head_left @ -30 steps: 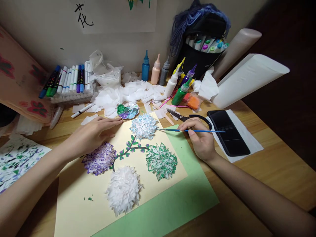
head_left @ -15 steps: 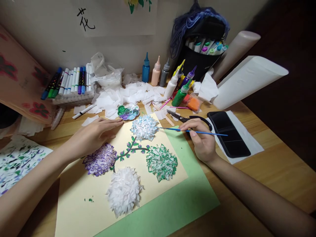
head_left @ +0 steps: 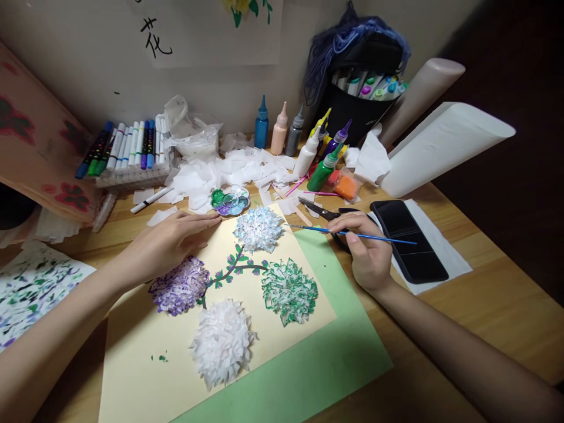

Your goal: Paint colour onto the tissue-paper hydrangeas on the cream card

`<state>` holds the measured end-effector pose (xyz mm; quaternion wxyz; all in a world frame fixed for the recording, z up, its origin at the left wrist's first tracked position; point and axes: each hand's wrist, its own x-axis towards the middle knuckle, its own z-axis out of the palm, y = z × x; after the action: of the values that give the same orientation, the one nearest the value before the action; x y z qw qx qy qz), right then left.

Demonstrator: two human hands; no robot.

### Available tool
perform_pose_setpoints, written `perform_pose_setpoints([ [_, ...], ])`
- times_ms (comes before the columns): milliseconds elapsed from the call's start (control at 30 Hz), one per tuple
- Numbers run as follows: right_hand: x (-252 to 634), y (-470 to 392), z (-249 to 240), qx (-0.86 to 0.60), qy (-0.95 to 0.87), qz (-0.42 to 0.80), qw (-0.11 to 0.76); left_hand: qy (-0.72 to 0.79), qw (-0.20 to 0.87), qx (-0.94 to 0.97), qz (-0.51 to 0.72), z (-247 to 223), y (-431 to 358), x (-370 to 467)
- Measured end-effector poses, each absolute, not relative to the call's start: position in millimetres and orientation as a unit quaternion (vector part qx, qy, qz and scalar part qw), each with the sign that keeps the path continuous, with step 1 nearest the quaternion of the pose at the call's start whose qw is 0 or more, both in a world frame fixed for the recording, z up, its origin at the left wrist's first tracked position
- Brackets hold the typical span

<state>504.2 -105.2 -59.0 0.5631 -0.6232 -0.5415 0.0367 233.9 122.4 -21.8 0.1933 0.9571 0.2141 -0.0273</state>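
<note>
In my right hand [head_left: 368,249] is a thin blue paintbrush [head_left: 352,235], pinched between thumb and fingers. Its tip points left, just off the right edge of a blue-tinted paper flower [head_left: 258,229]. My left hand [head_left: 176,238] lies with fingers stretched out on the top left of a cream sheet [head_left: 145,335]. Beside that hand is a purple-edged paper flower [head_left: 180,285], partly under the wrist. A green-edged flower [head_left: 289,292] and a plain white flower [head_left: 223,343] are on the same sheet, joined by a painted leafy branch [head_left: 229,270]. A palette [head_left: 230,201] holds green, purple and blue paint.
Black-handled scissors [head_left: 319,208] lie behind my right hand, and a black phone [head_left: 409,241] is to its right. Paint bottles [head_left: 321,170], paper scraps [head_left: 247,167] and a marker rack [head_left: 132,170] line the back. A green sheet [head_left: 352,346] lies under the cream one.
My right hand has drawn slightly to the right with the paintbrush, so its tip has moved away from the blue-tinted flower. My left hand stays in place.
</note>
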Motion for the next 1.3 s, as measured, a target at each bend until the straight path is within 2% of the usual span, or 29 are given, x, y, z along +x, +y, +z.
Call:
perform_pose_setpoints([
  [133, 504.0, -105.5, -59.2, -0.630, -0.566, 0.059, 0.528, 0.212, 0.200, 0.956, -0.023, -21.9, 123.1, 234.1],
  [267, 503.6, -105.6, -59.0, -0.626, -0.541, 0.036, 0.560, 0.207, 0.201, 0.957, -0.017, -20.7, 122.1, 234.4],
  [433, 503.9, -105.8, -58.7, -0.633, -0.563, 0.063, 0.528, 0.206, 0.201, 0.958, -0.015, -21.7, 122.7, 234.3],
  [600, 502.6, -103.9, -58.8, -0.625, -0.526, 0.033, 0.576, 0.214, 0.205, 0.955, -0.017, -21.6, 122.3, 234.4],
  [800, 503.9, -101.2, -62.1, -0.645, -0.548, 0.075, 0.527, 0.206, 0.209, 0.956, -0.008, -23.2, 122.4, 232.3],
  [967, 504.4, -102.1, -61.7, -0.645, -0.515, 0.052, 0.562, 0.206, 0.208, 0.956, -0.003, -24.3, 122.9, 231.2],
  [1133, 504.6, -101.8, -61.9, -0.657, -0.531, 0.076, 0.530, 0.198, 0.214, 0.957, 0.000, -25.7, 124.0, 230.9],
  [1300, 504.1, -102.0, -60.1, -0.656, -0.511, 0.044, 0.553, 0.194, 0.211, 0.958, 0.016, -27.2, 123.4, 231.1],
])
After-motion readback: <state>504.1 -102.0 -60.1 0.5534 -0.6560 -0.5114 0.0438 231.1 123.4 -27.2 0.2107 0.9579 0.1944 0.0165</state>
